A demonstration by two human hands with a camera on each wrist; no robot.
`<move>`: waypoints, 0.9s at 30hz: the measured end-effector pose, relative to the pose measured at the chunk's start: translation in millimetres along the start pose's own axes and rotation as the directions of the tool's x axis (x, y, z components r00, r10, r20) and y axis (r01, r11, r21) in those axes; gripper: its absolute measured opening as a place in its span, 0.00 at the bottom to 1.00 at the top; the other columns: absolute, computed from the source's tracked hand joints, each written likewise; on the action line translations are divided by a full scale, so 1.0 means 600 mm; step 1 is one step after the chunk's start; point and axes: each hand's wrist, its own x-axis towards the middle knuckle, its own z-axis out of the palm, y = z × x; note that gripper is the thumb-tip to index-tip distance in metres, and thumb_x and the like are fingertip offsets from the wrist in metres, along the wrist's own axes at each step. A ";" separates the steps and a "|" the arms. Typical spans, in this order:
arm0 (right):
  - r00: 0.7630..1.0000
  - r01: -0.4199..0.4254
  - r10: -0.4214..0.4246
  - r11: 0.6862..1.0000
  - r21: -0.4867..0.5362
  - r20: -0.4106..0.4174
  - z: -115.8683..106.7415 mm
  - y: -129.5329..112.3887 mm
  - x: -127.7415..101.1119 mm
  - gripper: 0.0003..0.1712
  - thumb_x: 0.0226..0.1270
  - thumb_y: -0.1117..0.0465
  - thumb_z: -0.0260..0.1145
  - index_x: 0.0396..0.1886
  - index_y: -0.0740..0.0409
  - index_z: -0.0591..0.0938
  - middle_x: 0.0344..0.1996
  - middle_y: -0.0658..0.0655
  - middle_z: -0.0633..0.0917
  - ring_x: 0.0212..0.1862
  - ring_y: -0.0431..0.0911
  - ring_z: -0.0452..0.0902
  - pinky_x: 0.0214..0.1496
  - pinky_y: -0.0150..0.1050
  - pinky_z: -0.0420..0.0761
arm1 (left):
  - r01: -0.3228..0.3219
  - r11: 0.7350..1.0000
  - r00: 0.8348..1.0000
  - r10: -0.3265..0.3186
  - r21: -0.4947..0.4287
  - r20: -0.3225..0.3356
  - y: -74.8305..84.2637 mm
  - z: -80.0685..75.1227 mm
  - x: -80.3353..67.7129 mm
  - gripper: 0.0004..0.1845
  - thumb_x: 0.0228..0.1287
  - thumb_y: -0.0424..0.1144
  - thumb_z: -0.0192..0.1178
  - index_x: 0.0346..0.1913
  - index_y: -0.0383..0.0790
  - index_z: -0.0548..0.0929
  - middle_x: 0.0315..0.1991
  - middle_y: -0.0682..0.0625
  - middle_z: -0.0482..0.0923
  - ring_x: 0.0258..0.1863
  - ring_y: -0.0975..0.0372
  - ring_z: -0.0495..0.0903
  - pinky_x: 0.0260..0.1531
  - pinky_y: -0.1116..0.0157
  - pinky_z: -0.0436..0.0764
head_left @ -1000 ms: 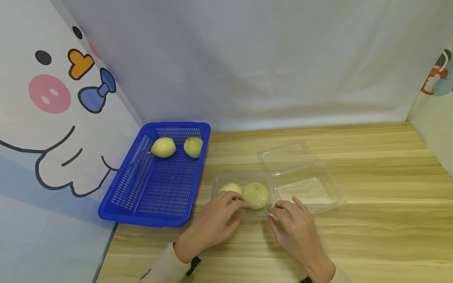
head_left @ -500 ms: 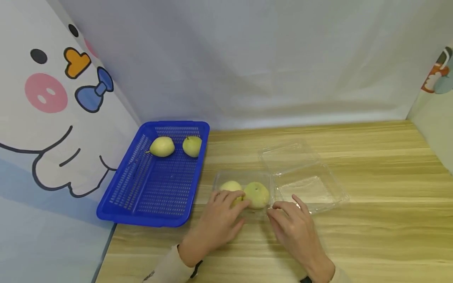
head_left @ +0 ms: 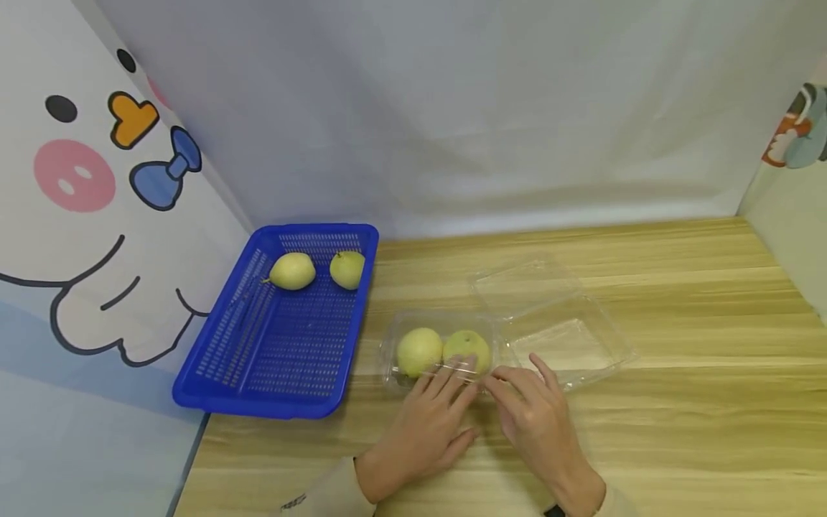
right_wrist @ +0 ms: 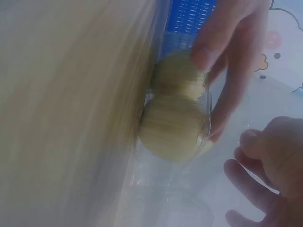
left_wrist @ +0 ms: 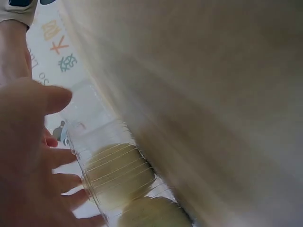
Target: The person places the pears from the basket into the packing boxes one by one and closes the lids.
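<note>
While the straight-fingered left hand [head_left: 426, 432] touches a clear, glinting box [head_left: 446, 320], the empty right hand [head_left: 533, 420] bends loosely.

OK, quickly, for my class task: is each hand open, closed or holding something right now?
Left hand: open, fingers straight against the clear container with two pears.
Right hand: open, fingers loosely bent, nothing visible held.

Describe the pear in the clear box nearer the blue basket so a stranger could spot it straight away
Find the blue basket. Just right of it in the head view, on the wooden table, sits the clear box. Yours is its left, paler pear; fingers of the left hand cross the greener right pear.
</note>
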 end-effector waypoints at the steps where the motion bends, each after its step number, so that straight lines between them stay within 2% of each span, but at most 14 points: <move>1: 1.000 0.006 -0.006 1.000 0.001 0.000 0.000 0.000 -0.001 0.27 0.39 0.79 0.81 0.44 0.62 0.90 0.42 0.58 0.90 0.41 0.54 0.89 0.60 0.71 0.81 | 0.015 1.000 0.999 -0.015 0.012 0.037 -0.001 0.001 0.004 0.41 0.72 0.66 0.60 0.78 0.45 0.71 0.85 0.43 0.59 0.82 0.49 0.64 0.75 0.48 0.74; 4: 1.000 0.008 -0.008 1.000 0.003 0.000 0.002 -0.001 -0.003 0.25 0.41 0.80 0.80 0.43 0.64 0.90 0.43 0.59 0.89 0.42 0.55 0.89 0.60 0.71 0.82 | 0.055 0.998 0.990 -0.059 0.034 0.125 -0.004 0.002 0.018 0.45 0.74 0.69 0.55 0.83 0.45 0.64 0.87 0.43 0.51 0.84 0.46 0.58 0.77 0.44 0.70; 7: 1.000 0.005 -0.005 1.000 0.001 -0.005 0.005 -0.001 -0.004 0.25 0.40 0.81 0.79 0.43 0.64 0.89 0.42 0.60 0.89 0.41 0.55 0.89 0.59 0.71 0.82 | 0.078 0.996 0.983 -0.084 0.045 0.161 -0.008 0.000 0.031 0.46 0.76 0.70 0.52 0.84 0.45 0.60 0.88 0.43 0.49 0.85 0.44 0.57 0.78 0.43 0.69; 12: 1.000 0.005 -0.004 1.000 0.001 -0.020 0.007 0.000 -0.003 0.25 0.40 0.83 0.78 0.42 0.65 0.89 0.42 0.60 0.89 0.41 0.55 0.89 0.59 0.71 0.82 | 0.082 0.996 0.988 -0.086 0.033 0.132 -0.010 0.001 0.046 0.46 0.76 0.69 0.52 0.83 0.41 0.60 0.86 0.42 0.54 0.83 0.42 0.58 0.77 0.44 0.70; 16: 0.999 0.003 -0.003 1.000 0.001 -0.034 0.007 0.002 -0.001 0.24 0.41 0.82 0.78 0.42 0.65 0.89 0.42 0.60 0.90 0.41 0.54 0.89 0.61 0.72 0.80 | 0.119 0.993 0.987 -0.117 -0.010 0.108 -0.013 0.005 0.063 0.50 0.72 0.71 0.57 0.82 0.38 0.62 0.83 0.38 0.61 0.80 0.42 0.65 0.76 0.48 0.73; 18: 0.999 0.007 -0.007 1.000 0.000 -0.038 0.007 0.001 -0.001 0.25 0.39 0.82 0.80 0.42 0.64 0.89 0.42 0.59 0.90 0.41 0.54 0.89 0.61 0.72 0.80 | 0.147 0.989 0.981 -0.141 -0.035 0.135 -0.014 0.007 0.069 0.53 0.70 0.72 0.57 0.82 0.36 0.60 0.82 0.37 0.63 0.80 0.44 0.67 0.76 0.49 0.73; 21: 0.999 0.007 -0.007 1.000 0.001 -0.039 0.006 0.001 -0.001 0.25 0.39 0.80 0.81 0.41 0.63 0.89 0.42 0.58 0.90 0.41 0.53 0.89 0.60 0.73 0.80 | 0.197 0.979 0.958 -0.182 -0.048 0.224 -0.011 0.001 0.070 0.56 0.70 0.74 0.56 0.83 0.33 0.57 0.83 0.36 0.60 0.82 0.46 0.63 0.79 0.48 0.69; 22: 0.999 0.007 -0.006 1.000 0.001 -0.039 0.006 0.001 -0.001 0.23 0.41 0.79 0.80 0.41 0.63 0.89 0.42 0.58 0.90 0.41 0.53 0.89 0.59 0.73 0.80 | 0.203 0.979 0.947 -0.188 -0.032 0.261 -0.008 -0.004 0.067 0.56 0.71 0.73 0.56 0.83 0.32 0.55 0.84 0.36 0.58 0.84 0.46 0.60 0.79 0.47 0.67; 24: 1.000 -0.004 0.003 1.000 -0.004 -0.026 0.005 0.002 -0.001 0.15 0.51 0.75 0.76 0.40 0.62 0.89 0.41 0.58 0.90 0.41 0.52 0.89 0.60 0.73 0.80 | 0.216 0.976 0.924 -0.196 -0.024 0.328 0.001 -0.020 0.056 0.57 0.71 0.72 0.56 0.84 0.30 0.53 0.86 0.34 0.52 0.86 0.45 0.55 0.80 0.46 0.65; 26: 1.000 -0.017 0.017 1.000 -0.007 -0.015 0.003 0.004 -0.001 0.05 0.68 0.68 0.69 0.40 0.61 0.89 0.41 0.58 0.90 0.41 0.52 0.89 0.60 0.73 0.80 | 0.214 0.976 0.906 -0.185 -0.036 0.380 0.011 -0.045 0.041 0.56 0.72 0.70 0.58 0.84 0.30 0.54 0.86 0.34 0.50 0.86 0.45 0.54 0.80 0.46 0.66; 27: 1.000 -0.022 0.022 1.000 -0.011 -0.007 0.002 0.005 0.000 0.09 0.76 0.65 0.64 0.39 0.61 0.89 0.40 0.57 0.90 0.41 0.52 0.89 0.60 0.73 0.80 | 0.205 0.978 0.902 -0.169 -0.050 0.396 0.014 -0.058 0.034 0.54 0.72 0.69 0.60 0.83 0.30 0.57 0.85 0.34 0.51 0.85 0.45 0.56 0.79 0.47 0.68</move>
